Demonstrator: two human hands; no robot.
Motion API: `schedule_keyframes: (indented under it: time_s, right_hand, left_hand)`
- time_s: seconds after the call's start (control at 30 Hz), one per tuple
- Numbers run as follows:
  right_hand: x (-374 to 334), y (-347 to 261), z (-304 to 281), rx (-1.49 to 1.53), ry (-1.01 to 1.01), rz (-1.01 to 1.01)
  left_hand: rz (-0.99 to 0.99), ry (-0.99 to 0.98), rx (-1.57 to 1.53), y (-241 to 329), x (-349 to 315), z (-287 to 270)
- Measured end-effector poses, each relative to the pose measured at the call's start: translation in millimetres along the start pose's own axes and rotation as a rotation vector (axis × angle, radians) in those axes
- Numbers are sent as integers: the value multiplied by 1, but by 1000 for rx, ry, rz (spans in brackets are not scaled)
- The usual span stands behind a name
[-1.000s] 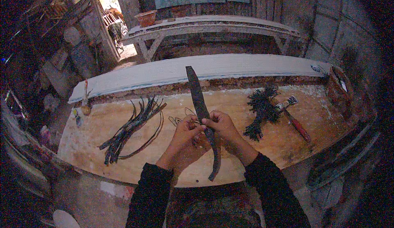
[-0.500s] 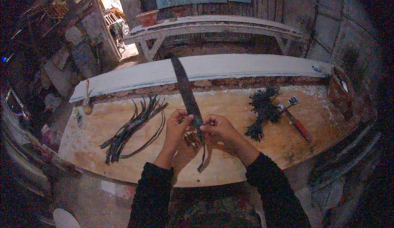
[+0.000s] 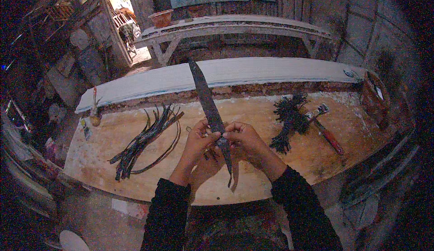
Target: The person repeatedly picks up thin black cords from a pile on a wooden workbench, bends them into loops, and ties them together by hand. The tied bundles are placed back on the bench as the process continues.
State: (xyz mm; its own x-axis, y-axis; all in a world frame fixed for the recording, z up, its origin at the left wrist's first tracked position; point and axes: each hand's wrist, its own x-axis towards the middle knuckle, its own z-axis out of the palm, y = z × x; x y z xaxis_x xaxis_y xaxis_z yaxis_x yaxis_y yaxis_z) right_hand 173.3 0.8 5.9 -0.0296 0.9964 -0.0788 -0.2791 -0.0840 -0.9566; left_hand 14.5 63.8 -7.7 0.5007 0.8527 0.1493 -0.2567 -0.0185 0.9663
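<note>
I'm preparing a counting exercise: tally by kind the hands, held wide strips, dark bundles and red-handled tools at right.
Left hand and right hand: 2
Held wide strip: 1
Left dark bundle and right dark bundle: 2
Red-handled tool: 1
Total: 6

The strip (image 3: 205,97) leans further left than a second ago, and its upper end, then partway across the white slab (image 3: 275,72), now reaches the slab's far edge. Its lower tail hangs shorter than at first. Half a second ago that tail looked narrow; now it shows broader and sits further right, tapering to a thin tip. The left hand (image 3: 201,137) and right hand (image 3: 244,137) have their thumbs nearly level, where the left one was higher.
</note>
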Motion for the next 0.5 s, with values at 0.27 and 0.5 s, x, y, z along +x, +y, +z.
schedule_keyframes:
  time_s: [0.27,0.5]
  right_hand:
    - [-4,-3,4,137,-120,46]
    - [0,5,-1,23,-87,43]
  left_hand:
    - [49,100,176,0,-5,1]
    - [19,92,219,7,-4,1]
